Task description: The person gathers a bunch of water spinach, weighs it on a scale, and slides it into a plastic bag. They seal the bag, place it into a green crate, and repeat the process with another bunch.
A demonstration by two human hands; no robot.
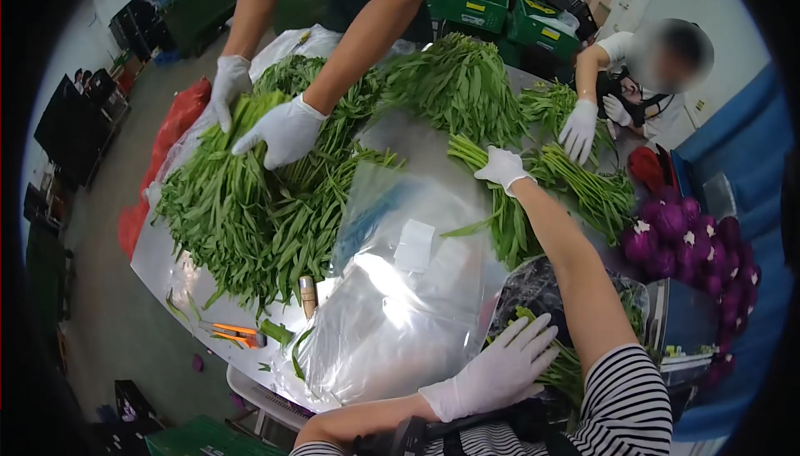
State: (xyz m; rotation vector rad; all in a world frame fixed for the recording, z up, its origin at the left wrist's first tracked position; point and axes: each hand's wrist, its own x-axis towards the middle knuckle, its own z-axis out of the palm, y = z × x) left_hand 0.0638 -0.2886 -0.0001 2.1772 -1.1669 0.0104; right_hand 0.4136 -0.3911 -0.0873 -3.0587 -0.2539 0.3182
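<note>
My right hand (504, 169), in a white glove, reaches across the table and grips the stems of a bunch of water spinach (512, 227), whose long narrow leaves hang toward me. Close to my body, my left hand (500, 366), also gloved, lies with its fingers stretched out over greens (567, 373) beside a clear plastic bag (533, 289). Its palm side is hidden. Between my arms and the big pile of greens lies a stack of clear plastic bags (400, 289) with a white paper label (414, 245) on it.
Opposite, a co-worker's gloved hands (287, 131) hold greens above a large pile (242, 231). Another co-worker's gloved hand (578, 129) touches greens at right. An orange-handled tool (236, 333) lies near the table edge. Purple vegetables (687, 244) and green crates (475, 4) stand beyond.
</note>
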